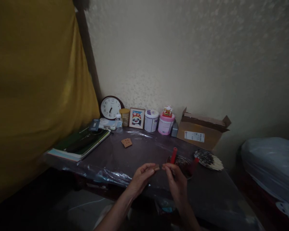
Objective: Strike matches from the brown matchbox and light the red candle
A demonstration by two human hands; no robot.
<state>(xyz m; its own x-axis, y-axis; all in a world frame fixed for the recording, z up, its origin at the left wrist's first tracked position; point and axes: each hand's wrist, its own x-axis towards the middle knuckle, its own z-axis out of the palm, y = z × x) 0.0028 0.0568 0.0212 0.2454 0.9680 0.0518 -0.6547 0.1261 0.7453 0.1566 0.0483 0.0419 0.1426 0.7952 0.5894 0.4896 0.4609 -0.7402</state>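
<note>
My left hand (pixel 142 178) and my right hand (pixel 174 181) meet over the near edge of the dark table (pixel 125 160). Both pinch a small brown piece (pixel 156 167) held between their fingertips. Just behind my right hand a red stick-like thing (pixel 173 155) stands up from a dark round dish (pixel 183 164). A flat brown square with holes (pixel 126 142) lies alone further back on the table. What the small piece is made of I cannot make out in the dim light.
Along the wall stand a clock (pixel 110 107), a framed panda picture (pixel 137 118), two tubs (pixel 151 121) and a cardboard box (pixel 202 130). Books (pixel 83 144) lie at left, a bundle of pale sticks (pixel 209 159) at right. A yellow curtain (pixel 36 89) hangs left.
</note>
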